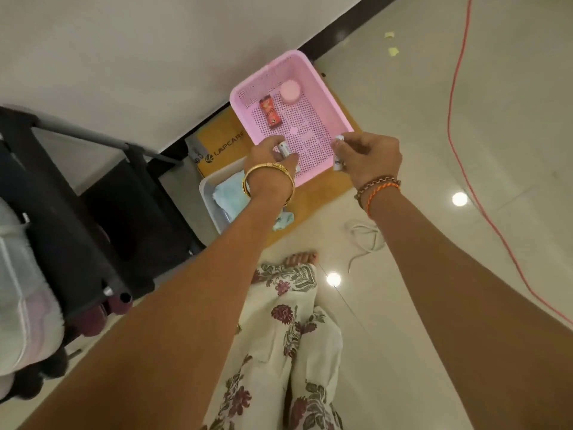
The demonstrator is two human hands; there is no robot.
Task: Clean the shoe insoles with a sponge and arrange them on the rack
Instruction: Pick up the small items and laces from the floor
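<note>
A pink perforated basket (313, 76) lies on the floor by the wall, holding a red tube (270, 112) and a round pink sponge-like puck (290, 90). My left hand (273, 156) reaches over the basket's near corner and grips a small white cylinder (283, 148). My right hand (369, 156) hovers at the basket's right edge, pinching another small white object (338, 152). The black rack (102, 212) stands at the left. No insole shows plainly.
A clear tub (208, 193) with light blue cloth (228, 193) sits near the rack on a brown cardboard box (223, 147). An orange cable (455, 119) and a white cord (366, 240) run across the glossy tile floor. My foot and floral trousers are below.
</note>
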